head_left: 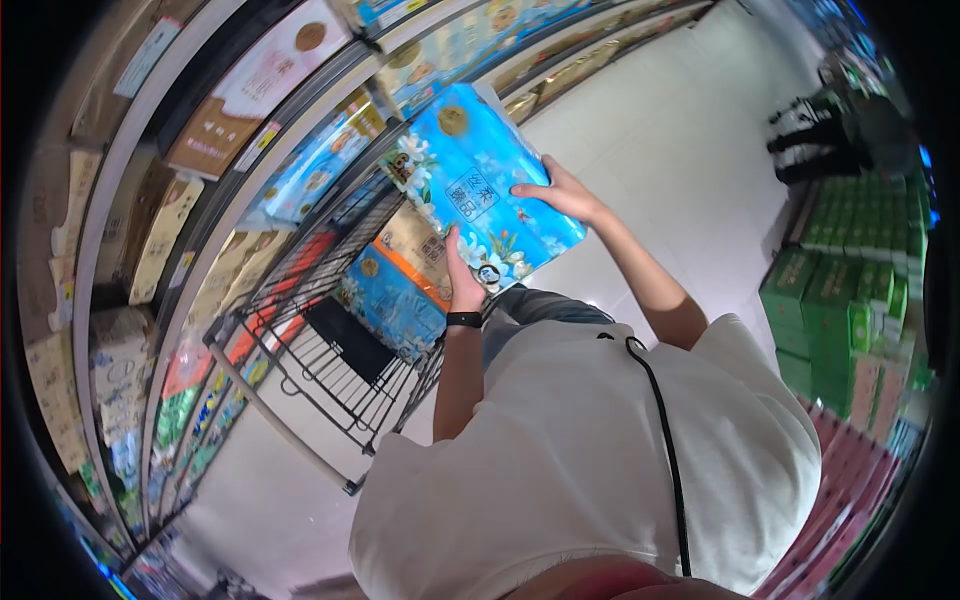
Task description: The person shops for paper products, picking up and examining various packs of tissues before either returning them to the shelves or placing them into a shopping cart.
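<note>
Two bare hands have one blue flower-printed tissue pack (460, 140) between them, and from my remote seat I see it held up in front of the body, tilted, with its printed face toward the camera. On the left hand (466, 280), which has a black wristband (464, 319) at its wrist, the thumb lies along the pack's near edge; on the right hand (557, 192) the thumb presses on the printed face. I read both sets of fingers as clamped on the pack, though most of them are hidden behind it.

Just beside the left forearm I have a dark wire shopping cart (270, 404). Inside it I can make out another blue pack (385, 300), an orange-and-beige pack (415, 255) next to it, and a black panel (348, 340) nearer the handle. The held pack covers part of the cart's far end in my view, and I cannot tell whether they touch.

Along my left run the shelves (212, 203), stocked with more packs. Off to my right, across the pale floor (650, 110), stand green boxes (820, 300), with another person (880, 130) farther away.
</note>
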`<action>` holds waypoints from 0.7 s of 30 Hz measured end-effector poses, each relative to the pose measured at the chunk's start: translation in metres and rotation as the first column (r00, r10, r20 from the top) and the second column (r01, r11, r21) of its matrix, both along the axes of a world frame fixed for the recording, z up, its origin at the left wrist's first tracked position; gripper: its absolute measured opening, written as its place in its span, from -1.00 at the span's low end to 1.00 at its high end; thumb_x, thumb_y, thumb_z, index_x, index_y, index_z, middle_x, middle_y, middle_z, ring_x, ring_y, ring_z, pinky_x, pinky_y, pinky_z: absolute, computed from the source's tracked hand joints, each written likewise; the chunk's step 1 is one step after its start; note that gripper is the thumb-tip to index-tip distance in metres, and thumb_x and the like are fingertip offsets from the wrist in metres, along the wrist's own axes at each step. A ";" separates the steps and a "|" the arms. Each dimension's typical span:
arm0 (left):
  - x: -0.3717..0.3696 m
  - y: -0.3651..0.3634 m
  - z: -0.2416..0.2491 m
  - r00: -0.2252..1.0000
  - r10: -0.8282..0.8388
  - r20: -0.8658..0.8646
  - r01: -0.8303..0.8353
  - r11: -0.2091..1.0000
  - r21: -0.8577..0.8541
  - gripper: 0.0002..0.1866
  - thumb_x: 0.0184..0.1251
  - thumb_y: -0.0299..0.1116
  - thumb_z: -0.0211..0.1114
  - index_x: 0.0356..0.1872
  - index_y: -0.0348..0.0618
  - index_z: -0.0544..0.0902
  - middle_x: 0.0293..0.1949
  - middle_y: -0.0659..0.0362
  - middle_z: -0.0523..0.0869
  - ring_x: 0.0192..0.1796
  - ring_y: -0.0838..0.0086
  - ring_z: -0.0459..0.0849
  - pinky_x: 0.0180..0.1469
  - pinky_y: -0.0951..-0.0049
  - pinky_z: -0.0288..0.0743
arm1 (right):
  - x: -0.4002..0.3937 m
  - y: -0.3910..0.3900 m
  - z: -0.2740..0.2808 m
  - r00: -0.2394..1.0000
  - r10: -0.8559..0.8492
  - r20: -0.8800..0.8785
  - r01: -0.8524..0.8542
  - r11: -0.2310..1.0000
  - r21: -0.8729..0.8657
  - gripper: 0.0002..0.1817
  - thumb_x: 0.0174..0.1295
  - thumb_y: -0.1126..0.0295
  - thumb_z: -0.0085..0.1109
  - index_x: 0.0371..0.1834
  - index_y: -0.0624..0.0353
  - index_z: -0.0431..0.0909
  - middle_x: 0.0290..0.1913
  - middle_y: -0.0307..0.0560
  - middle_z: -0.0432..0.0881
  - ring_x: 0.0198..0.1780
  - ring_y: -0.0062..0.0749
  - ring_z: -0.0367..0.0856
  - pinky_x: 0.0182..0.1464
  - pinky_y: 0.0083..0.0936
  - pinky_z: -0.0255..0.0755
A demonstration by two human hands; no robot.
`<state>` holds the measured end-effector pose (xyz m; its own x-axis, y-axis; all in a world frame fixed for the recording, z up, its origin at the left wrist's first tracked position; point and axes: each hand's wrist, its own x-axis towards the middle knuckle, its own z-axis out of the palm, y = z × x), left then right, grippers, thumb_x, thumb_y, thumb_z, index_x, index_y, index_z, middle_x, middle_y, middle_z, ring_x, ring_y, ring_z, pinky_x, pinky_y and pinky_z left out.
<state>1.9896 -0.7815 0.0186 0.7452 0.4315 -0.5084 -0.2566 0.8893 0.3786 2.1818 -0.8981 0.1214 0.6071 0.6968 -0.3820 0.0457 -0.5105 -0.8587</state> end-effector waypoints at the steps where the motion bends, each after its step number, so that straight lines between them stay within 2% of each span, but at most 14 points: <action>1: 0.004 -0.016 0.006 1.000 0.010 -0.011 -0.010 1.000 0.016 -0.38 0.42 0.03 0.16 0.37 -0.09 0.38 0.26 0.12 0.55 0.26 0.19 0.55 0.33 0.10 0.41 | -0.002 -0.026 0.031 0.999 -0.008 0.036 0.004 0.995 0.102 0.16 -0.02 -0.16 0.51 0.46 0.46 0.15 0.30 0.29 0.47 0.33 -0.08 0.47 0.36 -0.34 0.34; 4: 0.026 -0.072 0.063 0.974 -0.082 0.211 0.083 0.997 0.004 -0.39 0.39 0.01 0.16 0.36 -0.11 0.38 0.26 0.10 0.54 0.26 0.18 0.54 0.33 0.06 0.39 | -0.011 -0.130 0.119 0.977 -0.207 0.045 0.174 0.907 0.382 0.29 -0.07 -0.23 0.50 0.64 0.06 -0.08 0.50 0.16 0.21 0.54 -0.03 0.16 0.50 -0.16 0.12; 5: 0.036 -0.088 0.060 0.974 -0.077 0.211 0.050 0.990 0.131 -0.40 0.38 -0.05 0.17 0.35 -0.14 0.38 0.23 0.08 0.55 0.25 0.16 0.55 0.34 0.06 0.39 | -0.019 -0.165 0.128 0.968 -0.240 0.068 0.194 0.895 0.401 0.29 -0.07 -0.23 0.50 0.64 0.06 -0.08 0.50 0.16 0.21 0.54 -0.03 0.16 0.50 -0.16 0.12; 7: 0.053 -0.106 0.058 0.911 -0.265 0.317 0.182 0.946 0.268 -0.43 0.34 -0.23 0.25 0.33 -0.17 0.38 0.18 0.11 0.56 0.24 0.22 0.54 0.33 0.09 0.41 | -0.038 -0.220 0.134 0.906 -0.423 0.016 0.309 0.686 0.658 0.42 -0.17 -0.10 0.60 0.66 0.01 -0.25 0.53 0.17 0.12 0.55 -0.02 0.13 0.53 -0.09 0.04; 10: 0.066 -0.135 0.101 0.831 -0.455 0.320 0.245 0.816 0.523 -0.35 0.15 -0.61 0.33 0.32 -0.12 0.38 0.20 0.21 0.49 0.25 0.40 0.50 0.30 0.18 0.42 | -0.049 -0.236 0.107 0.806 -0.592 -0.012 0.411 0.545 0.730 0.48 -0.25 -0.01 0.64 0.66 -0.01 -0.29 0.54 0.12 0.09 0.56 0.00 0.08 0.56 -0.07 -0.04; 11: 0.066 -0.137 0.087 0.813 -0.534 0.232 0.324 0.747 0.581 -0.31 0.14 -0.61 0.35 0.35 -0.08 0.37 0.23 0.26 0.46 0.25 0.40 0.49 0.33 0.17 0.39 | -0.043 -0.240 0.103 0.762 -0.635 -0.131 0.504 0.454 0.735 0.40 -0.22 0.08 0.63 0.65 -0.02 -0.21 0.51 0.08 0.12 0.53 -0.02 0.13 0.55 -0.08 0.02; 12: 0.071 -0.142 0.078 0.798 -0.483 0.360 0.253 0.811 0.527 -0.26 0.11 -0.58 0.40 0.37 -0.04 0.35 0.24 0.28 0.47 0.21 0.37 0.51 0.31 0.12 0.39 | -0.033 -0.246 0.101 0.700 -0.648 -0.299 0.614 0.333 0.716 0.29 -0.15 0.16 0.60 0.62 -0.03 -0.13 0.45 0.06 0.20 0.48 -0.05 0.22 0.50 -0.10 0.14; 13: 0.078 -0.143 0.086 0.743 -0.387 0.546 0.232 0.914 0.332 -0.36 0.26 -0.34 0.35 0.39 0.00 0.37 0.25 0.24 0.51 0.22 0.29 0.52 0.30 0.04 0.39 | -0.019 -0.259 0.082 0.703 -0.607 -0.371 0.633 0.296 0.716 0.24 -0.13 0.20 0.59 0.60 -0.03 -0.09 0.42 0.06 0.25 0.45 -0.06 0.27 0.47 -0.12 0.20; 15: 0.106 -0.104 0.112 0.825 -0.220 0.520 0.276 0.961 -0.031 -0.31 0.48 0.17 -0.07 0.51 0.03 0.26 0.39 0.03 0.46 0.27 0.03 0.56 0.32 -0.15 0.40 | 0.017 -0.292 0.043 0.721 -0.557 -0.412 0.637 0.297 0.712 0.15 -0.11 0.26 0.57 0.56 -0.02 -0.01 0.37 0.05 0.33 0.40 -0.07 0.34 0.42 -0.15 0.29; 16: 0.122 -0.095 0.103 0.712 -0.326 0.622 0.149 0.936 0.320 -0.19 0.49 0.31 -0.41 0.53 0.00 0.25 0.39 0.03 0.45 0.29 0.03 0.53 0.33 -0.16 0.39 | 0.029 -0.306 0.032 0.731 -0.558 -0.392 0.629 0.329 0.704 0.12 -0.10 0.28 0.57 0.53 -0.02 0.02 0.35 0.06 0.36 0.38 -0.08 0.37 0.41 -0.16 0.31; 17: 0.144 -0.090 0.098 0.954 -0.238 0.184 0.195 0.955 0.223 -0.20 0.52 0.30 -0.46 0.56 0.01 0.21 0.40 0.02 0.44 0.33 0.06 0.49 0.33 -0.17 0.38 | 0.034 -0.319 0.032 0.732 -0.588 -0.345 0.627 0.384 0.678 0.06 -0.11 0.31 0.56 0.49 -0.01 0.07 0.33 0.05 0.38 0.36 -0.10 0.38 0.40 -0.19 0.31; 18: 0.164 -0.096 0.085 0.949 -0.281 0.143 0.251 0.947 0.199 -0.26 0.57 0.23 -0.46 0.55 0.02 0.21 0.40 0.06 0.45 0.35 0.10 0.45 0.36 -0.10 0.36 | 0.041 -0.334 0.021 0.709 -0.619 -0.337 0.650 0.388 0.653 0.05 -0.10 0.33 0.56 0.48 -0.01 0.08 0.32 0.05 0.39 0.34 -0.12 0.39 0.37 -0.19 0.33; 20: 0.202 -0.121 0.048 0.875 -0.405 0.264 0.277 0.867 0.414 -0.36 0.65 0.05 -0.35 0.48 -0.15 0.29 0.40 0.06 0.45 0.41 0.19 0.43 0.46 0.11 0.27 | 0.058 -0.368 0.000 0.624 -0.677 -0.390 0.727 0.321 0.606 0.02 -0.06 0.35 0.53 0.47 0.01 0.07 0.28 0.04 0.42 0.32 -0.12 0.40 0.36 -0.20 0.33; 21: 0.218 -0.140 0.056 0.834 -0.487 0.261 0.379 0.847 0.373 -0.42 0.64 -0.04 -0.19 0.47 -0.23 0.30 0.40 0.04 0.45 0.43 0.23 0.43 0.47 0.20 0.26 | 0.068 -0.387 -0.002 0.533 -0.709 -0.462 0.802 0.250 0.542 -0.04 -0.01 0.33 0.50 0.46 0.02 0.09 0.27 0.04 0.43 0.29 -0.12 0.43 0.32 -0.20 0.37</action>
<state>2.2075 -0.9218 0.0744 0.9891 0.1104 -0.0977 -0.0297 0.7981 0.6018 2.2496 -1.2849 0.1191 0.9852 -0.0042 -0.1712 -0.1547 0.4061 -0.9006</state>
